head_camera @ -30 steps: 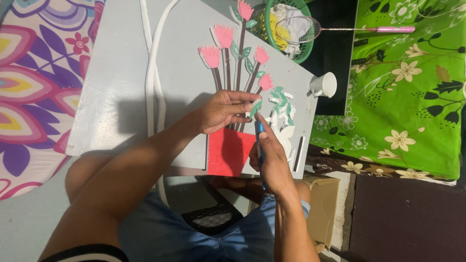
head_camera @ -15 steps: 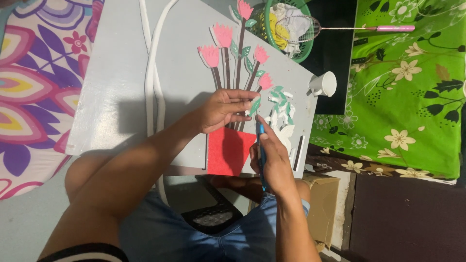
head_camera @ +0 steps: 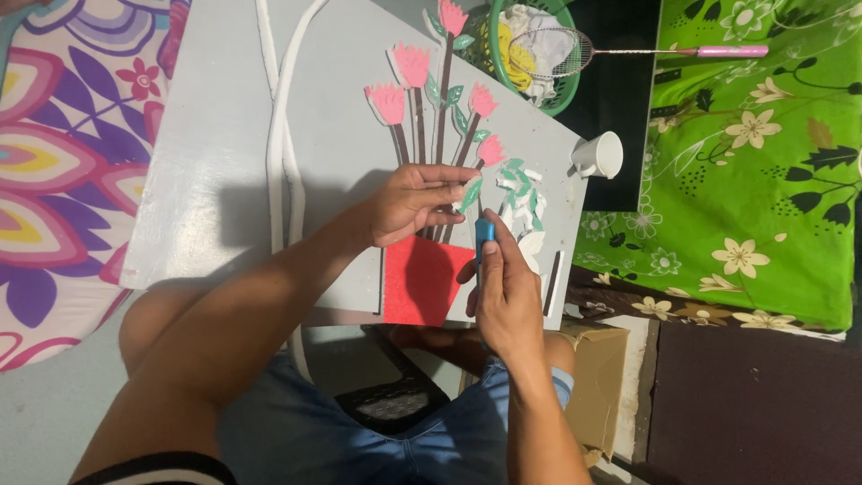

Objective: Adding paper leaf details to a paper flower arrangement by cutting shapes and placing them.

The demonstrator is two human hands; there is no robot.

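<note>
A grey board [head_camera: 215,171] lies across my lap with a craft picture on it: several pink paper flowers [head_camera: 411,65] on dark stems [head_camera: 442,108] rising from a red paper pot [head_camera: 420,280]. My left hand [head_camera: 415,203] rests on the stems just above the pot and pinches a small green-and-white paper leaf [head_camera: 469,194] at its fingertips. My right hand [head_camera: 505,287] grips a blue tube-like tool [head_camera: 484,235] upright, its tip just below that leaf. Loose green and white leaf pieces [head_camera: 521,189] lie to the right of the hands.
Two white strips [head_camera: 280,135] run down the board. A white cup [head_camera: 600,154] lies at the board's right edge. A green basket [head_camera: 525,49] and a pink-handled racket [head_camera: 646,50] are beyond. Green floral cloth [head_camera: 763,162] right, patterned mat [head_camera: 54,162] left, cardboard box [head_camera: 603,395] below.
My right hand has lifted the blue tool slightly closer to the leaf held by my left hand. The left hand has barely shifted.
</note>
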